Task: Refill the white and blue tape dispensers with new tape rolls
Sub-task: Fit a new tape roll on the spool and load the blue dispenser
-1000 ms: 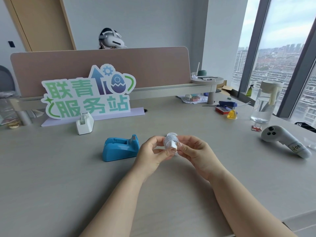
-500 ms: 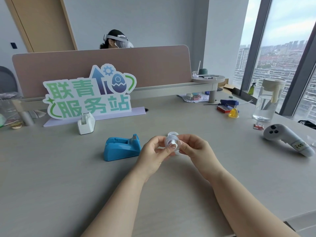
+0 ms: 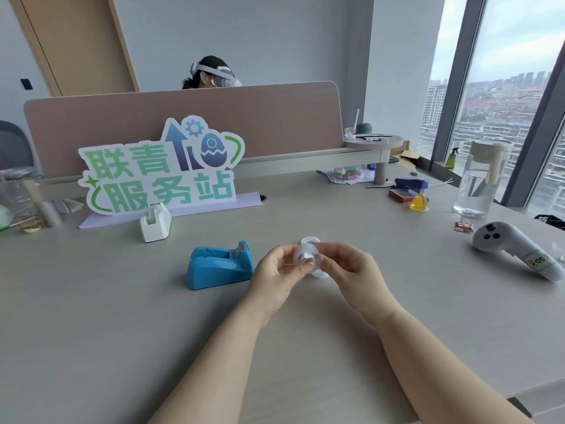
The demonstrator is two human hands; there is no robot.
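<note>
Head view: both hands, left hand [image 3: 275,270] and right hand [image 3: 351,270], pinch what looks like a clear tape roll [image 3: 304,254] just right of the blue dispenser [image 3: 218,266]

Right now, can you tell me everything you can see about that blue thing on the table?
The blue plastic tape dispenser is a smooth, glossy wedge with a rounded back and a flat bottom. At its higher end, towards the hands, sits a small grey cutter. A slot is open along the top, and no tape roll shows in it. It stands upright on the pale grey table, just beside the left hand, not touching it. Nothing holds it.
</note>
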